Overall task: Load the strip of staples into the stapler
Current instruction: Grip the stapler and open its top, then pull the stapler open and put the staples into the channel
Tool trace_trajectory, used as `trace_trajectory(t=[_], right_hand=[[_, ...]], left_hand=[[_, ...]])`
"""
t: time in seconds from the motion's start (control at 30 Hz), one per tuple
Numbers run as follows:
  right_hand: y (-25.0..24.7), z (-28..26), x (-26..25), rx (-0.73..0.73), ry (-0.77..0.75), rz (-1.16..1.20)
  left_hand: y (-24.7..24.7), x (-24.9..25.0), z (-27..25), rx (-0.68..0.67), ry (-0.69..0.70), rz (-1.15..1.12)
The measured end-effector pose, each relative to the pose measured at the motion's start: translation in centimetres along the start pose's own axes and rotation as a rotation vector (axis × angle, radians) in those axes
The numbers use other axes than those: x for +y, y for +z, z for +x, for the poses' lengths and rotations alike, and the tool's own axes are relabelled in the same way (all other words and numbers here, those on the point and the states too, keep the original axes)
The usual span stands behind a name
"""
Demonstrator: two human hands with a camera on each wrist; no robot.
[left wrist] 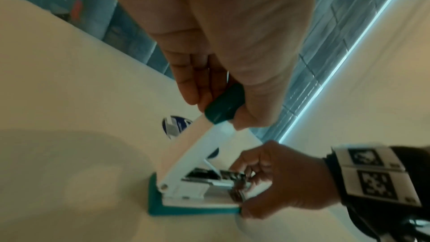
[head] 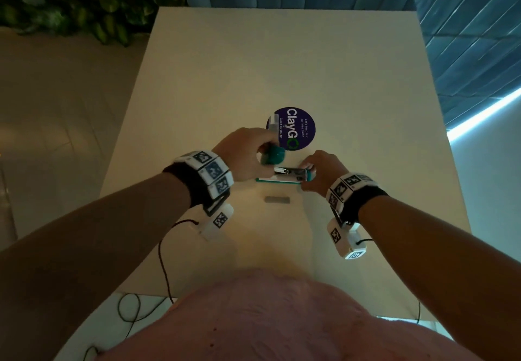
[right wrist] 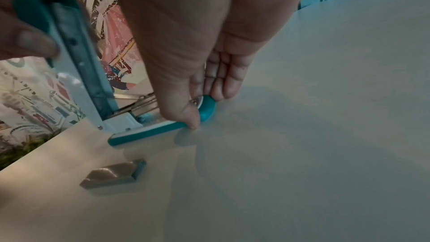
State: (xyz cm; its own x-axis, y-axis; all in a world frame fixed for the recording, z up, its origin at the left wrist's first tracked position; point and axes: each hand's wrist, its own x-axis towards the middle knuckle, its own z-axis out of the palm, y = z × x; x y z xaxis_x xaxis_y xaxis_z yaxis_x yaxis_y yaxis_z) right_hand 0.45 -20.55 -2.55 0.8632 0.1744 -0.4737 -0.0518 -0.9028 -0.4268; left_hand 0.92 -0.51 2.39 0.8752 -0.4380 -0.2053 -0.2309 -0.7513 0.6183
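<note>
A white and teal stapler (head: 282, 177) lies on the table with its lid swung up. My left hand (head: 248, 152) pinches the teal tip of the raised lid (left wrist: 223, 104), also the lid (right wrist: 69, 43) in the right wrist view. My right hand (head: 318, 172) grips the front end of the stapler base (right wrist: 206, 110), thumb on the near edge and fingers on the far side. The metal staple channel (left wrist: 223, 178) lies exposed. The grey strip of staples (head: 277, 200) lies loose on the table just in front of the stapler, the same strip (right wrist: 114, 175) in the right wrist view.
A round purple sticker (head: 293, 128) is stuck on the cream table (head: 282, 64) just behind the stapler. Black cables (head: 166, 262) hang from the wrist cameras over the table's near edge. A leafy plant (head: 70, 2) stands beyond the far left corner.
</note>
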Motion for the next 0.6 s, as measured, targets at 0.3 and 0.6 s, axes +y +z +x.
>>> trace_trajectory(t=[0.3, 0.6], right_hand=[[0.2, 0.3, 0.2, 0.010, -0.015, -0.006], [0.3, 0.4, 0.5, 0.011, -0.051, -0.039]], left_hand=[[-2.3, -7.6, -4.4, 0.088, -0.237, 0.058], [0.2, -10.7, -3.9, 0.010, -0.285, 0.093]])
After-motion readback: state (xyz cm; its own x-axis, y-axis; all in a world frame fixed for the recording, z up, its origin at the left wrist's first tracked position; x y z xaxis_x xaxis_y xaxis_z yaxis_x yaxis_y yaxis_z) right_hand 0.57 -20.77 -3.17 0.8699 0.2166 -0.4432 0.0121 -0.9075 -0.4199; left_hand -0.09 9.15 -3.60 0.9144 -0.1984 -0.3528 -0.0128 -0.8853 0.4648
